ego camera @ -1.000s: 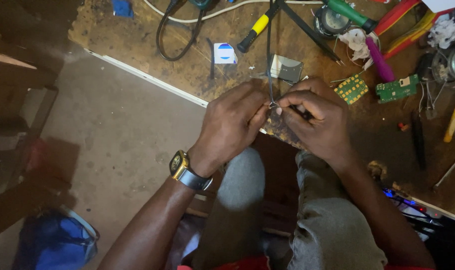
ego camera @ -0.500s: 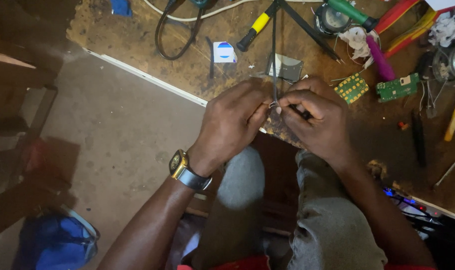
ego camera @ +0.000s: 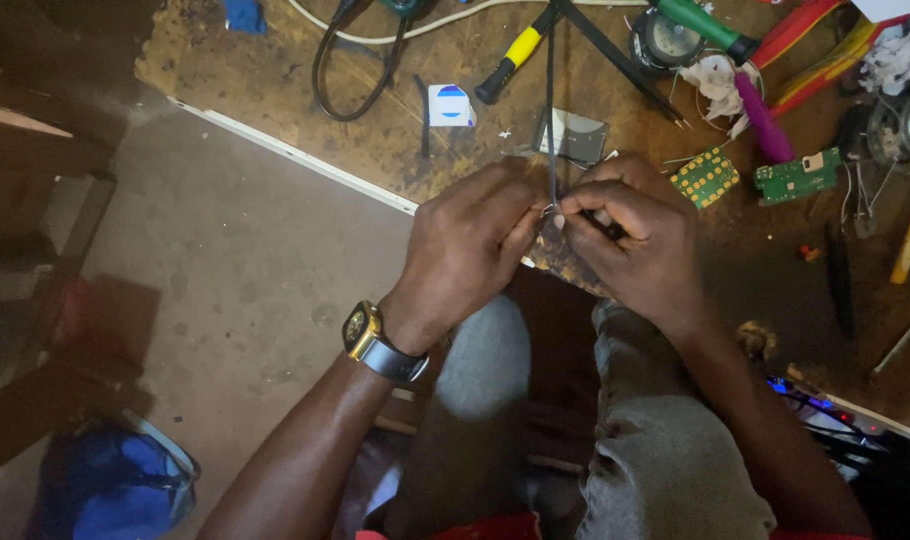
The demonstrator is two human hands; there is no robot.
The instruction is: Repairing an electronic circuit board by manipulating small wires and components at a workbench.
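Nothing has shifted: left hand (ego camera: 470,245) and right hand (ego camera: 640,240) still pinch the thin wire (ego camera: 551,120), joining unfinished.

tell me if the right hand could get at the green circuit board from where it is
Probably yes: the green circuit board lies bare on the bench just beyond the right hand, nothing between them, though that hand is now pinching the thin dark wire.

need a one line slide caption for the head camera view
Both hands, left hand and right hand, pinch a thin dark cable over a cluttered wooden workbench.
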